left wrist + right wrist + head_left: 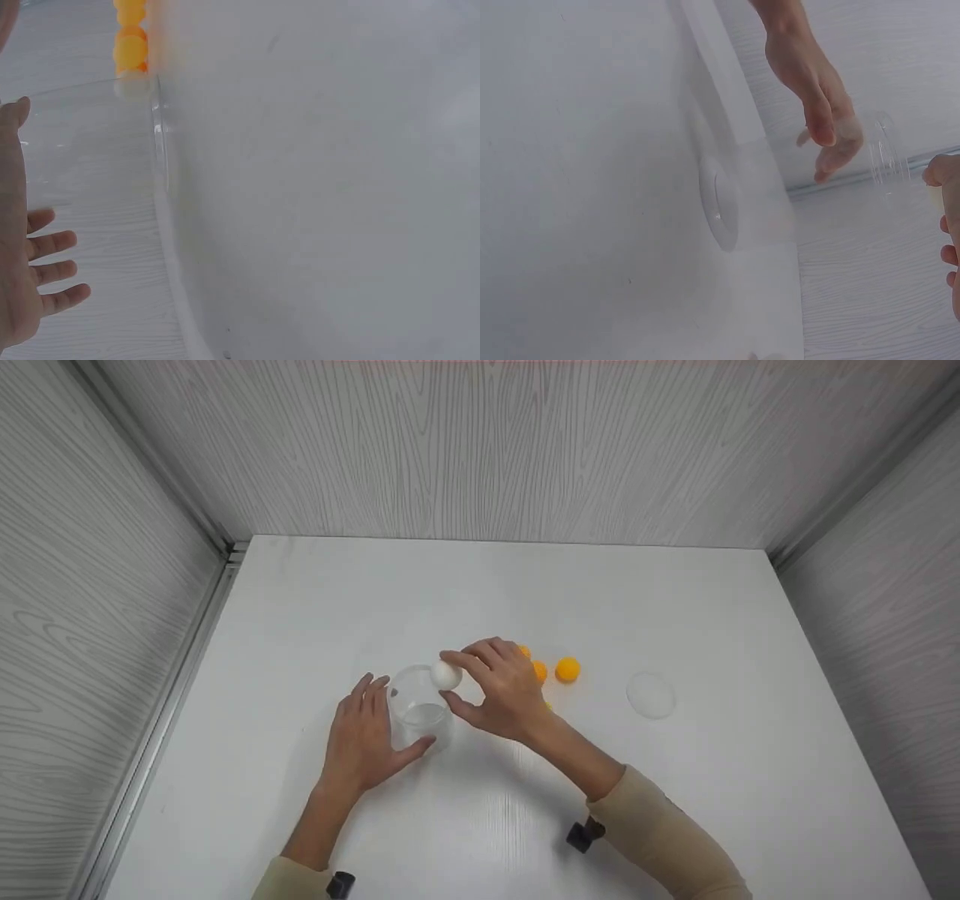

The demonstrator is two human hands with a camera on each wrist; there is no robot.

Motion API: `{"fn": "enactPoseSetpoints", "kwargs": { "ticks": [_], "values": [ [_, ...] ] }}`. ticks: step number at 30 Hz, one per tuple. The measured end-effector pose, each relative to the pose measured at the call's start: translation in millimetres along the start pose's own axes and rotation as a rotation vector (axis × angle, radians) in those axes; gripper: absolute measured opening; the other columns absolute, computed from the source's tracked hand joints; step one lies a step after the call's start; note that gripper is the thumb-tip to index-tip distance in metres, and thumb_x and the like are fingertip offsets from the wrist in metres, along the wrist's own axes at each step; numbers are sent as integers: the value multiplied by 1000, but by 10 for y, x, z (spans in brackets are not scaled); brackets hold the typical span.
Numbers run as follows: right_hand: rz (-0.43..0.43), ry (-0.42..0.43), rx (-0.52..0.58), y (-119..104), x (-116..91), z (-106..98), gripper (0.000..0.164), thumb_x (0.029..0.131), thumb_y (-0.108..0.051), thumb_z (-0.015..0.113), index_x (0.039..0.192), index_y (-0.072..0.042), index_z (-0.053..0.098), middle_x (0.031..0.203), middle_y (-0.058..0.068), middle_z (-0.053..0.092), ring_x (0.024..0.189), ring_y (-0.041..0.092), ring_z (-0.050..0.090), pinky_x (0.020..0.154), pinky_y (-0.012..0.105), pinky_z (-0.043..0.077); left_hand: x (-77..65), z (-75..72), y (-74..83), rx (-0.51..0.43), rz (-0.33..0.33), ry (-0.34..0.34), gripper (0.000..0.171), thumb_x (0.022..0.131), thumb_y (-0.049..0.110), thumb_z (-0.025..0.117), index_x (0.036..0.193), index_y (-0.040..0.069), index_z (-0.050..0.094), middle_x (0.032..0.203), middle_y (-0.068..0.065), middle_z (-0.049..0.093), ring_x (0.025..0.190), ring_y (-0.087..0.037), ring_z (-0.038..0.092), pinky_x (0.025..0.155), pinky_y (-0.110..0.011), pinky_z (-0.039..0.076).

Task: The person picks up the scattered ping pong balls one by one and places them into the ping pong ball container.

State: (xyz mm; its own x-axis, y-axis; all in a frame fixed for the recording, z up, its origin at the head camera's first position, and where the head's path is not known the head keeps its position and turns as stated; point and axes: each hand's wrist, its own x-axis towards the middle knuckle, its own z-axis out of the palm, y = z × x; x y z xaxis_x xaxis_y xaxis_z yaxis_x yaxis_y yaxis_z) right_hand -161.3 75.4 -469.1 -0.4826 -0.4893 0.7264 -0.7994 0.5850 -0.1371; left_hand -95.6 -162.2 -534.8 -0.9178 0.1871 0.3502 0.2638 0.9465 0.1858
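Observation:
A clear, open-topped jar (420,715) stands upright on the white table. My left hand (361,739) is at its left side, with extended fingers behind and the thumb in front. In the left wrist view, the fingers of the left hand (19,232) look straight beside the clear wall. My right hand (499,686) pinches a white table tennis ball (446,676) between thumb and fingers at the right of the jar's rim. In the right wrist view, the right hand (950,217) appears at the edge, beside the jar's mouth.
Several orange balls, one of them an orange ball (568,670), lie right of the jar, some partly hidden by my right hand. Farther right is a clear round disc (651,695). Grey wood-grain panels (480,450) border the white table (300,607).

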Motion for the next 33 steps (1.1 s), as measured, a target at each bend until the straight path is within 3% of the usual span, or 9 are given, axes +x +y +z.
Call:
{"fn": "enactPoseSetpoints", "kwargs": {
  "ticks": [15,33],
  "values": [
    [59,-104,82,-143,7,182,43,87,-36,84,124,-16,73,104,1,74,97,19,67,87,31,59,-7,-14,-5,-17,-6,1,104,79,73,74,141,-8,51,143,-25,62,144,-44,53,112,-57,52],
    [130,-212,176,-186,37,231,45,91,-37,81,129,-16,70,106,0,74,96,18,65,87,29,59,-12,10,-14,3,28,24,103,79,72,75,139,-9,52,140,-25,63,142,-45,54,110,-57,53]
  ]
}}
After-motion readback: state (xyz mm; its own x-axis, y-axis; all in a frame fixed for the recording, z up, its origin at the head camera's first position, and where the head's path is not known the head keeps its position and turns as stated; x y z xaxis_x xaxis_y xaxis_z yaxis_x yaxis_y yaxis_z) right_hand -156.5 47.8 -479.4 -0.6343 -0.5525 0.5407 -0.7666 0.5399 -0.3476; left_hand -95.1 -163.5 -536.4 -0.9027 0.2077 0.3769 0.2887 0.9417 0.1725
